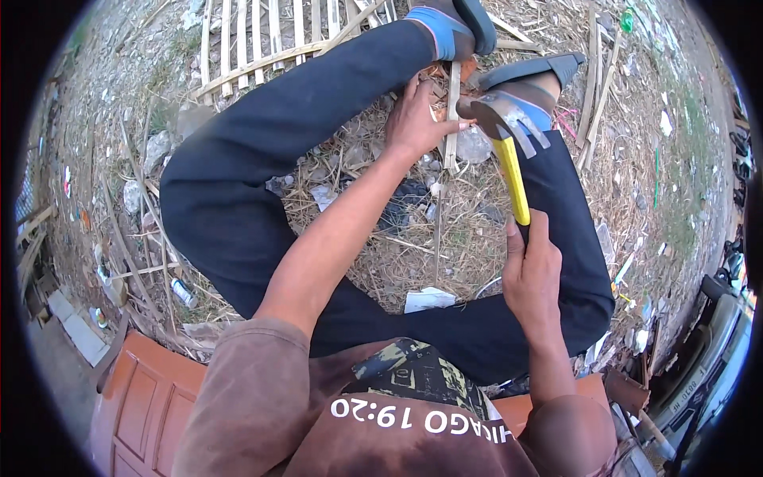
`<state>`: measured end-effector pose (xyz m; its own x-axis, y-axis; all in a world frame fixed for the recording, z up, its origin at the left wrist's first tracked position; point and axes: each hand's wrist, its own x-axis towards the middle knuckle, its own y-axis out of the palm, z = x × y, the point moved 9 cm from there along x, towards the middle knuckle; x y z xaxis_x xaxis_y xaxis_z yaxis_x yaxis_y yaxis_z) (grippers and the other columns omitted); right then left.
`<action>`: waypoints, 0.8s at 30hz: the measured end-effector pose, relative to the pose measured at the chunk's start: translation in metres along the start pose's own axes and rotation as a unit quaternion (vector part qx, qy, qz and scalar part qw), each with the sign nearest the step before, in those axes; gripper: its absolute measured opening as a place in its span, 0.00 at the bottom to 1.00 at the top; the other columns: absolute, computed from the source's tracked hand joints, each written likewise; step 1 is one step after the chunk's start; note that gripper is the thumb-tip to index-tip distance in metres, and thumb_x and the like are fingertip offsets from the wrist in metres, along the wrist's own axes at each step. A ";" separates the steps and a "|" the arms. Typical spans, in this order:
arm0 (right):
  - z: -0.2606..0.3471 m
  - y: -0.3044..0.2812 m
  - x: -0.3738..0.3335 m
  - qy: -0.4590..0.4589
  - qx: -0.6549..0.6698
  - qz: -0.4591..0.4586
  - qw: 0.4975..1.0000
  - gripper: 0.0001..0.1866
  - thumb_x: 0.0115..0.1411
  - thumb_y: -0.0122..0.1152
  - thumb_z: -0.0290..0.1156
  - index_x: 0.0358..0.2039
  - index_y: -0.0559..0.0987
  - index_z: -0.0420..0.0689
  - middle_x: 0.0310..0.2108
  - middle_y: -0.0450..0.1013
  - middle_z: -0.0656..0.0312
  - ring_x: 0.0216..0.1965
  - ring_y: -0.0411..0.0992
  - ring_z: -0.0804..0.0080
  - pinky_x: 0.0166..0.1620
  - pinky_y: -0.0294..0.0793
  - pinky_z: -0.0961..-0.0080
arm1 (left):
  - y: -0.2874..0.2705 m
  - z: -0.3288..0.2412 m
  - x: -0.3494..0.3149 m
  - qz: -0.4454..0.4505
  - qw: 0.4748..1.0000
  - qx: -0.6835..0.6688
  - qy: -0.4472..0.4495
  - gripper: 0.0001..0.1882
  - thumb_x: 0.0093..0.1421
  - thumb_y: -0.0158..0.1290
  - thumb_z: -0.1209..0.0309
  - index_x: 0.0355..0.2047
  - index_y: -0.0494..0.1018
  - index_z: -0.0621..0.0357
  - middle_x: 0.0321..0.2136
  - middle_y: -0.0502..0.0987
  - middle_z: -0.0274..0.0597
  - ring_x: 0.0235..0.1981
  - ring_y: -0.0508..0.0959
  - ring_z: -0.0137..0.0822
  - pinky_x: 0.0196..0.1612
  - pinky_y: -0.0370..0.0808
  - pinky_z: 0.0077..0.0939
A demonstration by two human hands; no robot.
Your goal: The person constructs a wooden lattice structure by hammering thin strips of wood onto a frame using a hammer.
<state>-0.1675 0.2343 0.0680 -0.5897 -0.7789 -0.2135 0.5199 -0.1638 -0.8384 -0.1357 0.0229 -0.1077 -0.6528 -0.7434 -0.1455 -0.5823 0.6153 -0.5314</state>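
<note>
My right hand (532, 270) is closed around the black grip of a claw hammer (511, 175) with a yellow handle. The hammer's metal head is raised beside my left thumb, above my foot at the right. Between my feet, my left hand (412, 121) holds a narrow, pale wooden strip (454, 103). Its thumb stretches across the strip, while the other fingers bend down on the left side, their tips partly hidden. Orange-brown pieces (467, 70), perhaps brick, lie by the strip's far end.
A slatted wooden frame (270, 40) lies at the far left. Long wooden sticks (602, 87) rest at the far right. Stones, dry grass and litter cover the ground, with a white scrap (429, 300) between my legs. An orange-brown panelled surface (151, 397) is behind me on the left.
</note>
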 end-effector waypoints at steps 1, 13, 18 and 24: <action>-0.010 0.012 -0.003 0.000 0.013 -0.005 1.000 0.07 0.67 0.53 0.26 0.40 0.65 0.39 0.18 0.69 0.42 0.22 0.72 0.39 0.22 0.64 0.50 | 0.004 0.003 0.002 -0.001 1.000 0.000 0.003 0.49 0.42 0.72 0.58 0.60 0.63 0.69 0.68 0.52 0.56 0.68 0.58 0.52 0.67 0.59 0.40; -0.016 0.018 -0.012 0.028 0.074 -0.044 0.996 0.09 0.68 0.52 0.28 0.44 0.68 0.36 0.19 0.69 0.42 0.21 0.72 0.40 0.23 0.66 0.52 | 0.006 0.004 0.003 -0.012 1.000 0.013 0.018 0.48 0.41 0.72 0.56 0.58 0.65 0.68 0.69 0.51 0.56 0.68 0.58 0.52 0.67 0.59 0.40; -0.038 0.035 -0.023 0.003 0.094 -0.098 0.991 0.11 0.68 0.52 0.29 0.45 0.68 0.36 0.19 0.69 0.42 0.20 0.72 0.41 0.23 0.66 0.52 | 0.010 0.006 0.006 -0.022 0.999 0.007 0.044 0.46 0.42 0.72 0.57 0.58 0.66 0.68 0.68 0.51 0.56 0.68 0.58 0.52 0.68 0.59 0.40; -0.076 0.068 -0.030 0.113 0.126 -0.027 0.985 0.07 0.68 0.51 0.29 0.40 0.66 0.40 0.19 0.71 0.42 0.22 0.72 0.36 0.24 0.64 0.48 | 0.011 -0.005 0.003 -0.002 0.999 -0.003 0.040 0.45 0.43 0.72 0.56 0.57 0.66 0.69 0.69 0.50 0.58 0.69 0.54 0.52 0.69 0.56 0.41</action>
<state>-0.1618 0.2923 -0.0211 -0.7283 -0.6147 -0.3028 0.6042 -0.3676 -0.7070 -0.1464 0.0282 -0.1096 -0.6875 -0.7222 -0.0757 -0.5876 0.6145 -0.5264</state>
